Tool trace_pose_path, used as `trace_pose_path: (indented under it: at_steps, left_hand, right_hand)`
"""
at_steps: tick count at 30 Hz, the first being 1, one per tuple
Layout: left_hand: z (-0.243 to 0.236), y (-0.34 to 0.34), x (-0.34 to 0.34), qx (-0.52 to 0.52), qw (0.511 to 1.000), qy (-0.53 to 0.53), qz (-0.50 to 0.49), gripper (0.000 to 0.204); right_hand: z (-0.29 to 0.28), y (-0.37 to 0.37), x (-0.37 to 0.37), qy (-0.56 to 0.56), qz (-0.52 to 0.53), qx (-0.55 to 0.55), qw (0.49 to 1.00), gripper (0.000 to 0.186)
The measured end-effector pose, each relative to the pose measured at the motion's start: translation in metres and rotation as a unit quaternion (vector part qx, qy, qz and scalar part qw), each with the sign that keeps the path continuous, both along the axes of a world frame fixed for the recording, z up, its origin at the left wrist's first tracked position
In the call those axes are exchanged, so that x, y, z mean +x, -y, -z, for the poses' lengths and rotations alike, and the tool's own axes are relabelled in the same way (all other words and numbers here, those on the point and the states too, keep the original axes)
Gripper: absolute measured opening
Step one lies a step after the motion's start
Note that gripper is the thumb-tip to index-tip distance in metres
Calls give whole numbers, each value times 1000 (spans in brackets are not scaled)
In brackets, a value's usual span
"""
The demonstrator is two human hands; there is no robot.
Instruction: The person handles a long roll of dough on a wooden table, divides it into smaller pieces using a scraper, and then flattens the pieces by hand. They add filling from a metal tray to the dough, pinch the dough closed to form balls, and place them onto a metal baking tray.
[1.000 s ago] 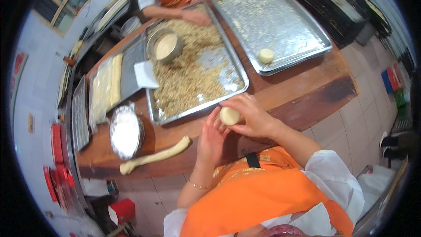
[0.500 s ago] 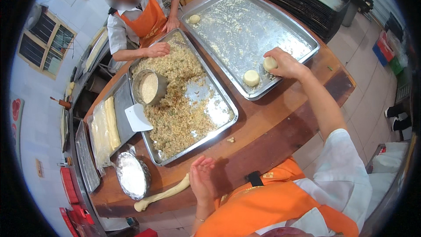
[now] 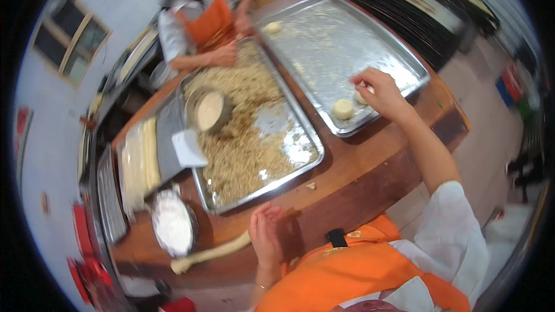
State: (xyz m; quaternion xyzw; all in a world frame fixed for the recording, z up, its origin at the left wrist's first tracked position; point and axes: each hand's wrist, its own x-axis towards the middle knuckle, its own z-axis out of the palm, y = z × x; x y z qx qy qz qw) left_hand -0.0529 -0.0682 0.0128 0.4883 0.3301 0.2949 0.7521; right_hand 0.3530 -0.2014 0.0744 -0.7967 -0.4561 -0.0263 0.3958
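Observation:
My right hand (image 3: 381,93) hovers over the near end of a large metal tray (image 3: 332,125), its fingers loosely curved and nothing visibly held. Just under its fingertips sits a pale round dough piece (image 3: 362,97), partly hidden by the hand. Beside that, to the left, lies another round dough piece (image 3: 343,109). My left hand (image 3: 266,236) is held near the table's front edge, empty, fingers together and slightly bent. A rope of dough (image 3: 217,252) lies on the wooden table, its right end close to that hand.
A tray (image 3: 319,153) of crumbly filling holds a metal bowl (image 3: 208,111) and a white scraper (image 3: 188,149). Left are a flour bowl (image 3: 173,225) and plastic-wrapped dough (image 3: 136,159). A co-worker in an orange apron (image 3: 203,20) reaches into the filling. Black baking trays (image 3: 399,11) are stacked behind.
My right hand has come up slightly off the dough piece, which stays on the tray. My left hand keeps its place. The view has shifted a little and is blurred.

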Motion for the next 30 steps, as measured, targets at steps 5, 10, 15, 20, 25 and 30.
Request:
trace_pose_path:
  at_steps: [5,10,15,20,25,30]
  left_hand:
    - [6,-15,-29,53,998,-21,-15,29]
    - [20,-36,-103,348,907,-207,-113,29]
    - [24,-47,-183,509,786,-328,-127,44]
    - [40,-44,-173,532,746,-400,-17,63]
    - [48,-56,-145,564,742,-363,1,48]
    - [57,-70,-132,620,712,-330,-23,29]
  right_hand:
    - [-7,-25,-129,9,-117,-10,993,13]
    - [47,-77,-257,-25,-328,-9,944,16]
    - [61,-129,-330,25,-389,-72,918,18]
    - [76,-154,-359,158,-426,-136,880,31]
    - [73,-149,-363,103,-411,-154,893,36]
    - [57,-144,-365,-3,-441,-112,890,39]
